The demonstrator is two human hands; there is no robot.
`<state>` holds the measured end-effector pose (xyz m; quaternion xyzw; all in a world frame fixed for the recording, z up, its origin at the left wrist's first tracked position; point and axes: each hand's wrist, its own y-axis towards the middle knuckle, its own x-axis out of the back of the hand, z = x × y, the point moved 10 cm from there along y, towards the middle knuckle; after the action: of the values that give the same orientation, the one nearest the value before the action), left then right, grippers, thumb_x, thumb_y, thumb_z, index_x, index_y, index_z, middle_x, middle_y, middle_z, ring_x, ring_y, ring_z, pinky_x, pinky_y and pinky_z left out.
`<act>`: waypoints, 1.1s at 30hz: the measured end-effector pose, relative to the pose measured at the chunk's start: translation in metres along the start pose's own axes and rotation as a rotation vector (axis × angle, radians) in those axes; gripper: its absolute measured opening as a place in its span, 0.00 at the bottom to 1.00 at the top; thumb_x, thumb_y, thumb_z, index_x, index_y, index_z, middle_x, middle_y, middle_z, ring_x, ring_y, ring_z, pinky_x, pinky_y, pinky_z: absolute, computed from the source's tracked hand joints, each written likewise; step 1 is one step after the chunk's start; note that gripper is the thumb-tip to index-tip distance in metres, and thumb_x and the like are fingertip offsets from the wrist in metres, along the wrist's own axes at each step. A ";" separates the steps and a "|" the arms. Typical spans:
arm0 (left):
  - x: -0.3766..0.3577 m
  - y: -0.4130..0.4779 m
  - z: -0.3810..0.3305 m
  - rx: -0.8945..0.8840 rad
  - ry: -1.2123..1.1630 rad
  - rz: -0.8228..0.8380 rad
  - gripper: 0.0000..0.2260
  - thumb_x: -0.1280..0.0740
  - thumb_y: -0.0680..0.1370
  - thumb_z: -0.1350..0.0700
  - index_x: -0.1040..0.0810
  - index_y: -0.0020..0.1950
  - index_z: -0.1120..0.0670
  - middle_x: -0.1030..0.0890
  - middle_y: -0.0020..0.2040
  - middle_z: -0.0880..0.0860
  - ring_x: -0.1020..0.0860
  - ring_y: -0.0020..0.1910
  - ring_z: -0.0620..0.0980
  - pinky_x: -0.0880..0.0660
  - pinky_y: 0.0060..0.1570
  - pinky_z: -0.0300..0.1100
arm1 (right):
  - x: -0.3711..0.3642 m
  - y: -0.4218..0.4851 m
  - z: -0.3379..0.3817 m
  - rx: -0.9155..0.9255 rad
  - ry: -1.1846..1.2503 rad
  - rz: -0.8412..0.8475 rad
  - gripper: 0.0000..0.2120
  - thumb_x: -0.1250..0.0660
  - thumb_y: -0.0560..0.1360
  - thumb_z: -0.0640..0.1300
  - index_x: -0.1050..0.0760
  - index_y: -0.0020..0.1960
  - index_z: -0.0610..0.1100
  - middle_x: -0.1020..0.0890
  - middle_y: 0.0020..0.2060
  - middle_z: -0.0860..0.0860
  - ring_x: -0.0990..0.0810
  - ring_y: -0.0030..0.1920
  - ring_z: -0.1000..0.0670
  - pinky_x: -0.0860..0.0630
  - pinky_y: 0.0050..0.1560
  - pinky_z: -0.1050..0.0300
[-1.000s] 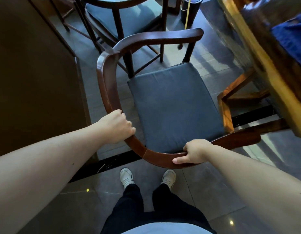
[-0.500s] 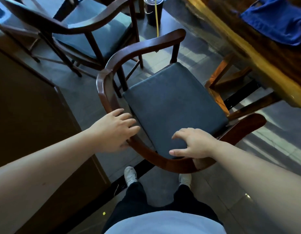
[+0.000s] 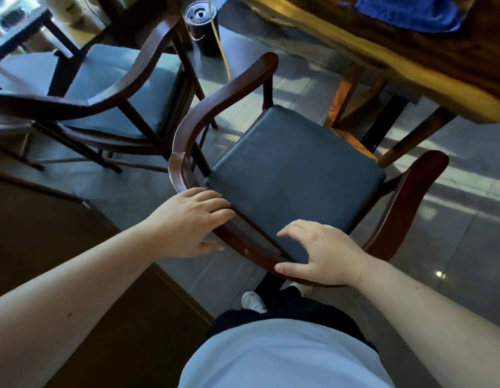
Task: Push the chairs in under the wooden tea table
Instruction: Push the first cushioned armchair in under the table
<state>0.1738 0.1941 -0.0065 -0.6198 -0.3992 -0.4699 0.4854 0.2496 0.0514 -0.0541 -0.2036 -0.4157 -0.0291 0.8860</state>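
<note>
- Since a second ago both hands have let go of the curved back rail: then they were wrapped round it, now the fingers are spread and loose.
- The left hand (image 3: 191,222) lies palm down with fingers fanned, fingertips reaching over the rail to the near-left corner of the seat cushion (image 3: 296,175); the thumb points off below the rail. It grips nothing.
- The right hand (image 3: 319,253) is likewise open and arched, fingers splayed above the near edge of the cushion, thumb stretched along the top of the rail. Whether the palm presses on the wood cannot be told.
- The near chair (image 3: 187,130), dark wood with a horseshoe arm rail, stands directly in front of the person, its seat turned toward the wooden tea table (image 3: 411,63) at the upper right. The front of the seat is near the surface's edge; the right arm tip sits just outside the surface's corner.
- A second chair (image 3: 108,79) of the same kind stands to the left, well away from the surface.
- A blue cloth (image 3: 408,9) lies on the surface at the top right.
- A dark cylindrical bin (image 3: 201,26) stands on the tiled floor (image 3: 453,219) beyond the chairs, a yellow cord (image 3: 222,49) running past it.
</note>
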 end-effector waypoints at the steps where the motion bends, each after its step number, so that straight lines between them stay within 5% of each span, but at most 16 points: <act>1: -0.003 0.002 0.003 -0.007 -0.008 0.027 0.28 0.36 0.71 0.35 0.27 0.64 0.51 0.22 0.63 0.52 0.28 0.64 0.54 0.33 0.65 0.52 | -0.005 0.002 0.002 -0.004 0.023 0.002 0.31 0.39 0.70 0.72 0.31 0.66 0.54 0.25 0.62 0.56 0.27 0.61 0.53 0.29 0.58 0.54; 5: -0.011 0.009 0.015 -0.060 -0.007 0.096 0.27 0.38 0.71 0.36 0.28 0.64 0.50 0.22 0.62 0.52 0.28 0.64 0.53 0.32 0.64 0.53 | -0.021 0.013 0.010 -0.020 0.065 0.007 0.31 0.38 0.70 0.71 0.32 0.66 0.54 0.24 0.61 0.56 0.26 0.59 0.53 0.29 0.56 0.54; 11: -0.032 0.016 0.054 -0.148 0.041 0.189 0.27 0.27 0.66 0.41 0.24 0.62 0.50 0.19 0.58 0.51 0.23 0.59 0.52 0.28 0.61 0.52 | -0.031 0.020 0.012 -0.145 0.185 -0.027 0.30 0.36 0.67 0.70 0.32 0.64 0.57 0.26 0.60 0.59 0.27 0.58 0.54 0.28 0.55 0.54; 15: -0.043 0.022 0.067 -0.247 -0.085 0.183 0.19 0.27 0.67 0.46 0.21 0.56 0.50 0.16 0.49 0.49 0.19 0.49 0.53 0.21 0.47 0.50 | -0.033 0.014 0.003 -0.304 0.271 -0.041 0.34 0.35 0.65 0.71 0.34 0.67 0.58 0.29 0.64 0.61 0.31 0.62 0.58 0.29 0.58 0.56; 18: -0.037 0.023 0.060 -0.341 -0.159 0.104 0.17 0.34 0.70 0.46 0.21 0.55 0.52 0.16 0.45 0.51 0.18 0.44 0.54 0.20 0.40 0.49 | -0.036 0.005 0.012 -0.401 0.321 -0.125 0.28 0.34 0.67 0.65 0.31 0.64 0.57 0.26 0.61 0.59 0.29 0.60 0.58 0.28 0.58 0.56; 22: -0.037 0.022 0.060 -0.451 -0.190 0.130 0.17 0.27 0.66 0.51 0.21 0.54 0.52 0.16 0.44 0.50 0.18 0.41 0.54 0.20 0.35 0.48 | -0.043 0.005 0.036 -0.524 0.213 -0.317 0.21 0.31 0.69 0.54 0.24 0.60 0.50 0.19 0.56 0.53 0.22 0.56 0.50 0.25 0.58 0.51; 26: -0.037 0.024 0.055 -0.570 -0.140 0.140 0.12 0.34 0.69 0.53 0.20 0.51 0.54 0.16 0.42 0.52 0.19 0.37 0.56 0.22 0.27 0.47 | -0.037 0.000 0.044 -0.602 0.032 -0.557 0.19 0.21 0.61 0.45 0.19 0.50 0.45 0.15 0.44 0.50 0.17 0.45 0.45 0.21 0.47 0.48; 33: -0.029 0.041 0.084 -0.612 -0.146 0.131 0.13 0.39 0.72 0.53 0.20 0.52 0.54 0.15 0.44 0.51 0.18 0.38 0.54 0.21 0.28 0.47 | -0.029 0.025 0.044 -0.526 -0.021 -0.658 0.13 0.25 0.66 0.47 0.20 0.49 0.46 0.15 0.43 0.51 0.17 0.43 0.47 0.21 0.39 0.50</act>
<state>0.2221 0.2667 -0.0507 -0.7936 -0.2322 -0.4901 0.2759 0.2043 0.0880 -0.0586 -0.2795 -0.4460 -0.4134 0.7430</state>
